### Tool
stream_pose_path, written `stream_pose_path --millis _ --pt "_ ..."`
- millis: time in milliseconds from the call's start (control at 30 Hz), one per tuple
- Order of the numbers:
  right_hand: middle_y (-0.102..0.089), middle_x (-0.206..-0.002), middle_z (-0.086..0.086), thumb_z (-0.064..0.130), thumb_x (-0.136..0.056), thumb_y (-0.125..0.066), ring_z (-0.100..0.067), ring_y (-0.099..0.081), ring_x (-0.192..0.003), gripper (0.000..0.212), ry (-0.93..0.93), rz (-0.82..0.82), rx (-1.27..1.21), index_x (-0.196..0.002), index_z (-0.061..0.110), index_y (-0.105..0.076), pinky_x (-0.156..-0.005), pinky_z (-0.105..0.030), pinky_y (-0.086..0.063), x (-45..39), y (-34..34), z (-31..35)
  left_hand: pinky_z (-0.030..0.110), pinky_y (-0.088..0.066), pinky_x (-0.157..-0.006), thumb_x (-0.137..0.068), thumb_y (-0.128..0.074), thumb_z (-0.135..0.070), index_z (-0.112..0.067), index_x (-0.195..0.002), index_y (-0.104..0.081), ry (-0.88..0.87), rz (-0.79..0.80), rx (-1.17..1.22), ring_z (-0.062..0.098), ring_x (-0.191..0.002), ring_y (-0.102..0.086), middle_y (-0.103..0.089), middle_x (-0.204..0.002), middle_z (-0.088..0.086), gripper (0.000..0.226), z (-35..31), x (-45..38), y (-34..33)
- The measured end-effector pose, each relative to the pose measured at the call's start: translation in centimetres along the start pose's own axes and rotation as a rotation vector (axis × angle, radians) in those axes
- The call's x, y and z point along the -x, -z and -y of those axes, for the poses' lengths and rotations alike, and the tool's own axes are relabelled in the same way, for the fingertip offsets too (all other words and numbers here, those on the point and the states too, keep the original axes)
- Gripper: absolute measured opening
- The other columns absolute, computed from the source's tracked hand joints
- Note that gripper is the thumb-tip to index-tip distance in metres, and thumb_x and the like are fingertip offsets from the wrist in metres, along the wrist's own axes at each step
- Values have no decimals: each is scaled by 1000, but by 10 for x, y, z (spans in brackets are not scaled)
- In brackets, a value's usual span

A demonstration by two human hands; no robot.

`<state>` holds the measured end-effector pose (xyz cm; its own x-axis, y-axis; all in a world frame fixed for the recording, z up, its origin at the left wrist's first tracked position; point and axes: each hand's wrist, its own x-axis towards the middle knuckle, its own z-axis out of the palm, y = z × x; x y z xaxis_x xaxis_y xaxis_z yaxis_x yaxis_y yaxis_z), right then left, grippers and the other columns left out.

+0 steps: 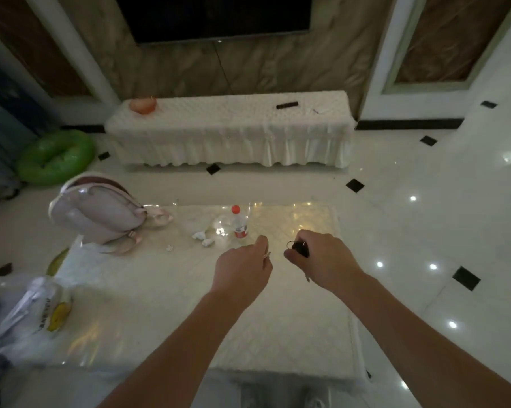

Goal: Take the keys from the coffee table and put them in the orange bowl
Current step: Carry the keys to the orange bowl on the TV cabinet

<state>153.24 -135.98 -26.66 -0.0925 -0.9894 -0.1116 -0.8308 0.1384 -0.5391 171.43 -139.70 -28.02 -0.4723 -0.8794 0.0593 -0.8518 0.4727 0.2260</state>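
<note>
Over the glossy coffee table (166, 304), my right hand (321, 260) is closed around a black key fob with a metal ring (299, 248); a key tip pokes out below the palm. My left hand (242, 269) is beside it, fingers pinched on a small metal key piece (267, 256). The orange bowl (143, 105) stands far off, on the left end of the white-draped TV bench (233, 134) against the wall.
On the coffee table are a red-capped water bottle (239, 222), crumpled tissues (202, 238), a pale pink backpack (98, 213) and a plastic bag with bananas (42, 313). A black remote (287, 105) lies on the bench. A green inflatable ring (55, 156) sits on the tiled floor.
</note>
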Motion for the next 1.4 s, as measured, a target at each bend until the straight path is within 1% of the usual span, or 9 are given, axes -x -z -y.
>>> stream_pose_path --millis 200,333,467,667,900,1000,1133,1233,1400 --pt "-57 -58 6 50 -89 -58 -12 -57 -56 29 34 -54 51 -85 21 -53 -56 -29 -44 37 39 36 24 -29 -45 -91 -52 -35 -25 -87 -46 -38 -98 28 14 -54 -54 -61 -69 -8 12 -18 17 47" --pt "-56 -57 8 50 -88 -58 -11 -57 -55 28 -2 -121 52 -82 24 -53 -52 -27 -39 50 46 49 29 -40 -50 -93 -48 -33 -23 -91 -50 -68 -103 32 20 -60 -59 -62 -69 -4 11 -13 21 68" --pt "-57 -57 9 52 -88 -56 -11 -58 -55 26 -47 -145 66 -84 27 -53 -54 -28 -44 58 40 58 26 -30 -46 -94 -48 -36 -24 -87 -52 -85 -132 45 14 -53 -52 -54 -60 -8 14 0 26 77" --pt "-64 -61 6 52 -88 -55 -14 -62 -59 26 -142 -148 42 -89 26 -55 -61 -32 -52 75 18 54 33 -46 -52 -96 -44 -38 -21 -83 -52 -124 -85 95 21 -56 -55 -53 -61 -3 24 2 32 57" --pt "-59 -56 10 56 -86 -55 -4 -55 -51 23 -185 -237 36 -81 35 -49 -49 -21 -36 107 15 35 29 -39 -48 -97 -40 -36 -22 -87 -52 -228 -47 35 15 -50 -50 -56 -60 -5 21 -24 43 52" --pt "-59 -56 10 58 -85 -54 -3 -53 -52 23 -178 -282 -13 -79 36 -48 -50 -21 -35 112 21 30 29 -38 -48 -96 -40 -39 -23 -86 -52 -242 -54 19 16 -52 -51 -57 -60 -4 22 -39 41 58" --pt "-61 -56 9 57 -86 -52 -5 -57 -51 22 -201 -285 -43 -82 35 -50 -55 -25 -46 129 43 3 30 -40 -48 -95 -40 -46 -25 -77 -49 -254 -59 3 13 -49 -49 -50 -55 -6 29 -74 35 63" --pt "-60 -50 11 57 -85 -51 0 -56 -47 21 -223 -300 -34 -80 36 -49 -51 -21 -39 152 68 -32 27 -31 -46 -95 -40 -46 -25 -74 -49 -294 -64 -34 10 -49 -47 -48 -54 -7 31 -123 34 58" --pt "-58 -56 10 56 -84 -54 -4 -53 -53 24 -271 -352 -42 -76 34 -51 -49 -23 -33 201 119 -106 29 -36 -49 -95 -39 -46 -24 -75 -50 -341 -31 -67 15 -51 -49 -50 -56 -5 32 -231 41 34"
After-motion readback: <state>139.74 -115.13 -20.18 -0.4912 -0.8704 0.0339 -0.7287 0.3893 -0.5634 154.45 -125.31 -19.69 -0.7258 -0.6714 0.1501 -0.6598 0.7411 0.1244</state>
